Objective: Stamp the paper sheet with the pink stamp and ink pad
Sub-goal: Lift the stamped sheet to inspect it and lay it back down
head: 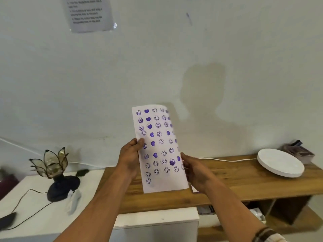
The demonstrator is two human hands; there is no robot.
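Observation:
I hold the paper sheet (160, 149) upright in front of me, above the wooden table (236, 179). It is white and covered with several rows of purple smiley and heart stamps; its right edge curls back. My left hand (130, 157) grips its left edge with the thumb on the front. My right hand (194, 172) holds the lower right edge. A small white and purple corner (194, 189) peeks out under my right hand; I cannot tell what it is. No pink stamp or ink pad is clearly in view.
A white round dish (279, 162) lies at the table's right end, with a dark box (299, 151) behind it. A flower-shaped lamp (52, 170) and its cable stand on the white surface (35, 215) at left. A white cabinet (157, 224) sits below. A printed notice (89, 13) hangs on the wall.

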